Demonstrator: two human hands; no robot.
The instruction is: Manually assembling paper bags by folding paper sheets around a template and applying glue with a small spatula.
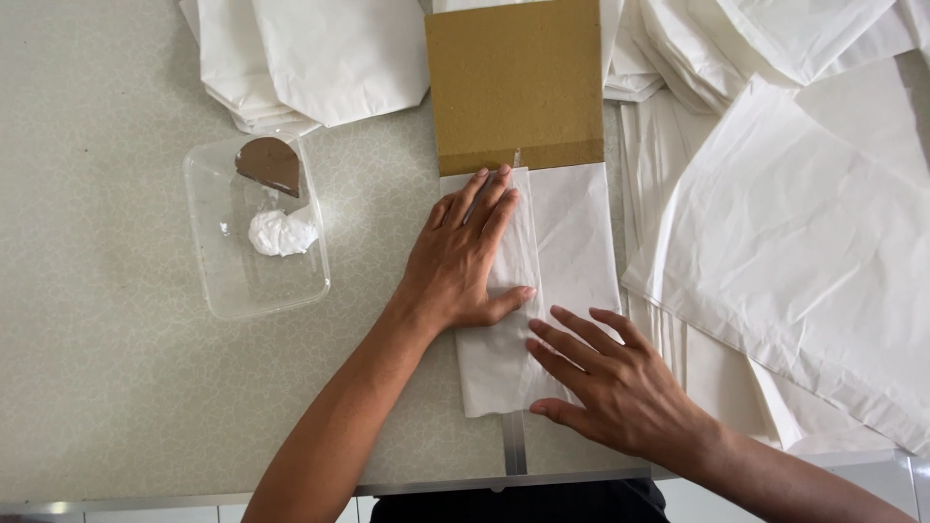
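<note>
— Hands flat, both of them: left hand [463, 254] spread open, pressing the folded white paper [572, 242] at frame centre; right hand [605, 383] open too, fingertips on its lower edge.
— Gripping anything?
— Nothing, just pressing. The paper's long axis runs top to bottom, up to the brown cardboard [515, 82]; the left hand sits nearer that.

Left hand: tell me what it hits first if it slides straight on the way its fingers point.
The left hand lies flat on the folded white paper, fingers pointing up the table. Straight ahead, the first thing is the brown cardboard sheet; its lower edge sits right at the fingertips, seemingly almost touching.
</note>
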